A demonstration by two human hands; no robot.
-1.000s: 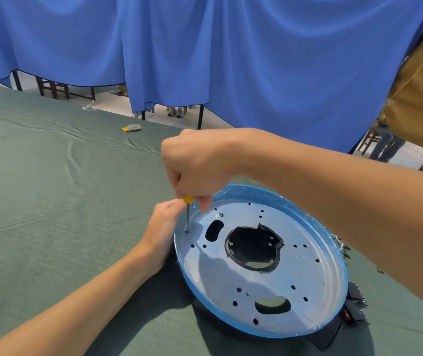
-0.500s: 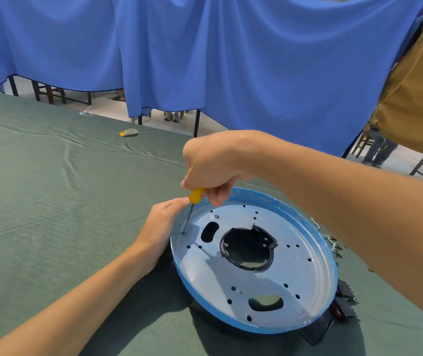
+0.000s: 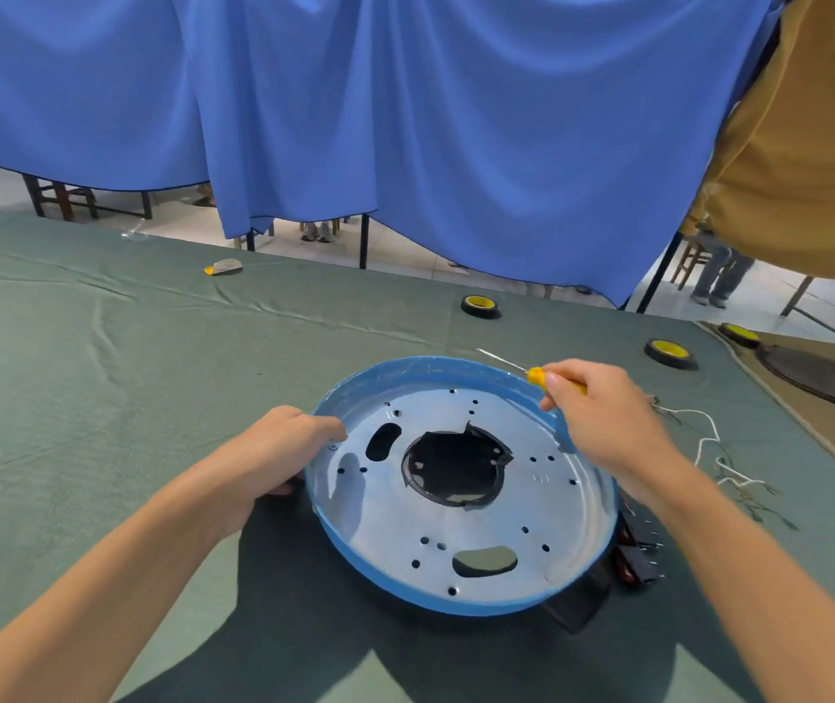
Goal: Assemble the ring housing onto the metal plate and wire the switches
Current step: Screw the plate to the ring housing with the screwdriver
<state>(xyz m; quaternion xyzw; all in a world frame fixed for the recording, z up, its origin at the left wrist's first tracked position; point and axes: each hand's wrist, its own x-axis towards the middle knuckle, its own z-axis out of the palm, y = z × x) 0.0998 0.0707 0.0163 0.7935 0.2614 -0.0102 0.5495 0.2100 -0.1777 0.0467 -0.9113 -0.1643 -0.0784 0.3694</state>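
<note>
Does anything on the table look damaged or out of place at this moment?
Yes. The black lining around the centre hole of the metal plate looks ragged, as if torn. Loose white wires lie tangled on the cloth, right of the plate.

Blue curtain [image 3: 405,119] hangs behind a green-clothed table [image 3: 75,398].

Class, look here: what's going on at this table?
A person is working on a blue-rimmed metal plate on the green table. The left hand grips the plate's left rim; the right hand pinches a yellow-handled screwdriver above the far rim, shaft pointing away. The switches and loose wires lie to its right.
</note>
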